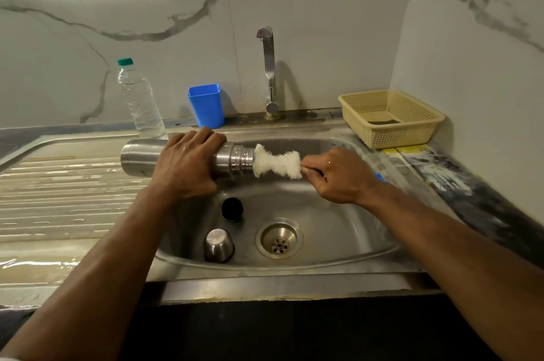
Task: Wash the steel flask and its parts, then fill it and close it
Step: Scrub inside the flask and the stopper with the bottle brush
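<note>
Holding steel flask (pixel 141 158) sideways over sink (pixel 338 231), left hand (pixel 188 166) clamped round it so right hand (pixel 338 175), gripping bottle brush (pixel 276 164), reaches its mouth.

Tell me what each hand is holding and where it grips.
The left hand grips the steel flask around its upper body, near the neck. The right hand holds the bottle brush by its handle, just behind the bristles.

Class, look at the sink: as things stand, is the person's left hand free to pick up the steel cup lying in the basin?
Probably not yet. The left hand grips the flask, held sideways while the right hand works the brush at its mouth. The steel cup itself lies uncovered below.
</note>
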